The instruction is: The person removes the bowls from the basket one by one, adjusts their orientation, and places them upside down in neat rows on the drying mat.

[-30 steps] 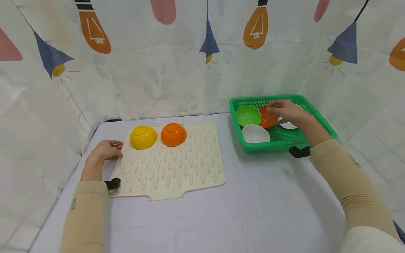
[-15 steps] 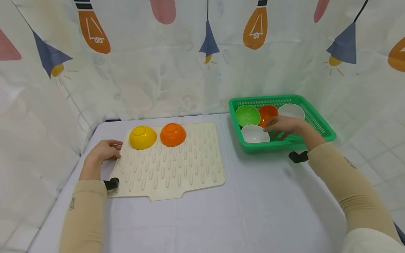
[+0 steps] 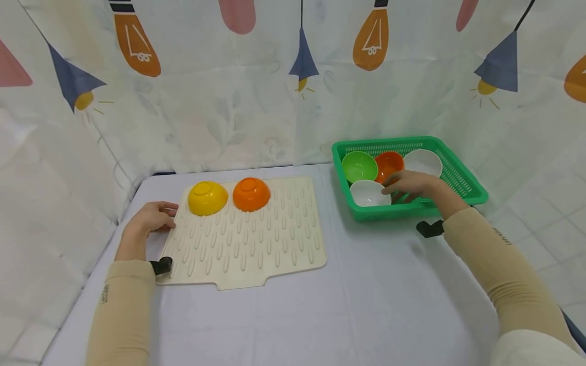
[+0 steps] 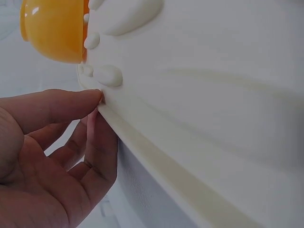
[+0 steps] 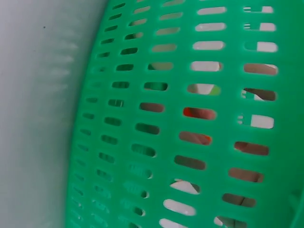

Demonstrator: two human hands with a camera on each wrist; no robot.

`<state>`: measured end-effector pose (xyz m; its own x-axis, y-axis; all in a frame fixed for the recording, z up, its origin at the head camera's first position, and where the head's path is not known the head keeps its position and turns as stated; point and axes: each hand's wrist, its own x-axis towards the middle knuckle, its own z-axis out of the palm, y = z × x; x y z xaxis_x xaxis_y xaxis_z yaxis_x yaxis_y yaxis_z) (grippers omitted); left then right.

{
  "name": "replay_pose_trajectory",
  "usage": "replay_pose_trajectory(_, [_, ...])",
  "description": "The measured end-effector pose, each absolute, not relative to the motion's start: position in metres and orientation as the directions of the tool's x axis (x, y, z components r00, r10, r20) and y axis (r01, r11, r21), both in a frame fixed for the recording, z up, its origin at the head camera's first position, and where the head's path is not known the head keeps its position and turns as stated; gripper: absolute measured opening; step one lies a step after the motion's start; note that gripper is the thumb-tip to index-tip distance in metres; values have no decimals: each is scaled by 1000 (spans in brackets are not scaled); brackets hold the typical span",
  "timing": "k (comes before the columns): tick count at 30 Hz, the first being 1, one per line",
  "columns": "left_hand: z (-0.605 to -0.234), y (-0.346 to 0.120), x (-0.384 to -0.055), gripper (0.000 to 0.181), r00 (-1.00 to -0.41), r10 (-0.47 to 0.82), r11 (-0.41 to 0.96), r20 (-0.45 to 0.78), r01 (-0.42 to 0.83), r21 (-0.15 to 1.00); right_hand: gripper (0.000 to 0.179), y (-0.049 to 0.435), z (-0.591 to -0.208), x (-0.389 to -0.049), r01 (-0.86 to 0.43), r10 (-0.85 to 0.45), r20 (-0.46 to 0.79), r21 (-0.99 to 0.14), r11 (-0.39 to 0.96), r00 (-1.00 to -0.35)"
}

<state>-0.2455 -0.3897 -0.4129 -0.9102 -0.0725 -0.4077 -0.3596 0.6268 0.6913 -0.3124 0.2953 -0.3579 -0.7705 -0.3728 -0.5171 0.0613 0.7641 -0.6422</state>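
Observation:
My left hand [image 3: 153, 217] is at the left edge of a cream drying mat [image 3: 284, 234] with raised ridges. In the left wrist view its thumb [image 4: 71, 102] lies on top of the mat's edge and the fingers curl beneath. Upside down on the mat are a yellow bowl [image 3: 207, 198] and an orange bowl [image 3: 251, 194]. Inside the green basket [image 3: 366, 215], my right hand [image 3: 414, 184] pinches the right rim of a white bowl [image 3: 366, 194]. Beside that bowl, still in the basket, are a green bowl [image 3: 359, 166], a red-orange bowl [image 3: 389, 163] and another white bowl [image 3: 423, 161].
A white cloth covers the table [image 3: 293, 320]. Behind it hangs a patterned curtain [image 3: 220, 101], close to the basket's back. The basket's slotted wall [image 5: 180, 85] fills most of the right wrist view and hides the right fingers.
My right hand has come down from the red-orange bowl to the front white bowl's rim, uncovering the rear white bowl. The left hand stays at the mat's edge.

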Motion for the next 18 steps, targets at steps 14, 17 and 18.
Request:
replay_pose_trajectory(14, [-416, -391, -246, 73, -910, -74, 610, -409, -366, 703, 60, 289, -361, -308, 31, -382, -470, -662, 749, -795])
replay_pose_trajectory(17, [-415, -391, -246, 73, -907, -79, 610, -413, -372, 700, 56, 288, -363, -307, 26, -381, -445, -676, 736, -811])
replay_pose_trajectory(18, [-414, -390, -245, 73, -906, -82, 609, -416, -376, 698, 55, 287, -364, -307, 25, -380, -439, -680, 732, -814])
